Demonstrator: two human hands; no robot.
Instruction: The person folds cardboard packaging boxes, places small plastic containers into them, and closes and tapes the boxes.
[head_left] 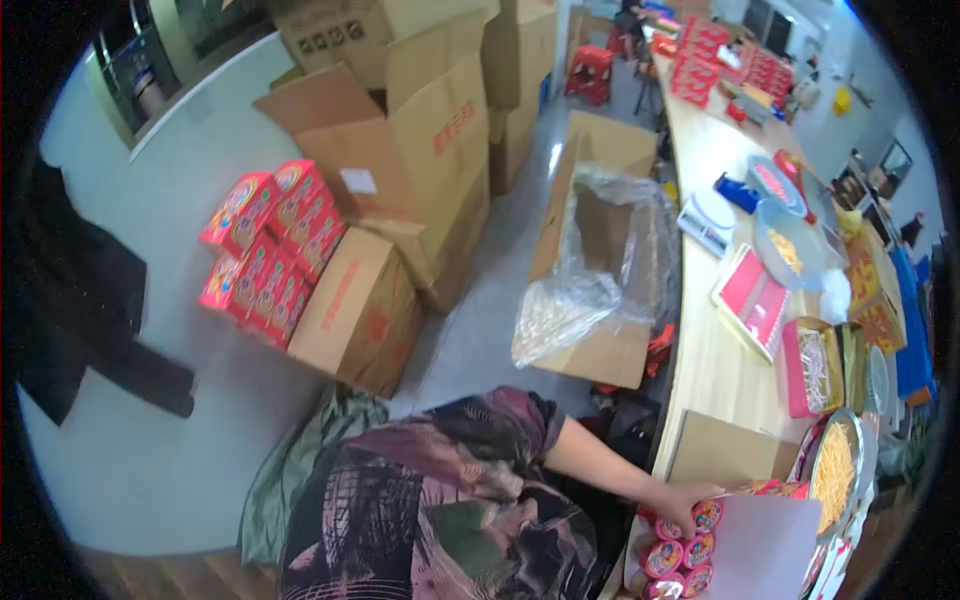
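Note:
My left hand [686, 502] reaches over the edge of an open white-walled box [765, 545] at the lower right. Its fingers curl down around a small round pink tub [668, 528] with a printed lid. More of these tubs [663, 558] stand in rows in the box, close below my fingers. The raised white flap covers part of the box's far side. A patterned short sleeve [510, 420] covers my upper arm. My right hand is out of sight.
A long wooden table [700, 330] holds a round tray of yellow strips [832, 475], a pink box of white sticks [815, 370], a scale [707, 222] and a basin [790, 245]. A plastic-lined carton [600, 260], tall cartons [440, 150] and stacked pink boxes [270, 250] stand on the floor.

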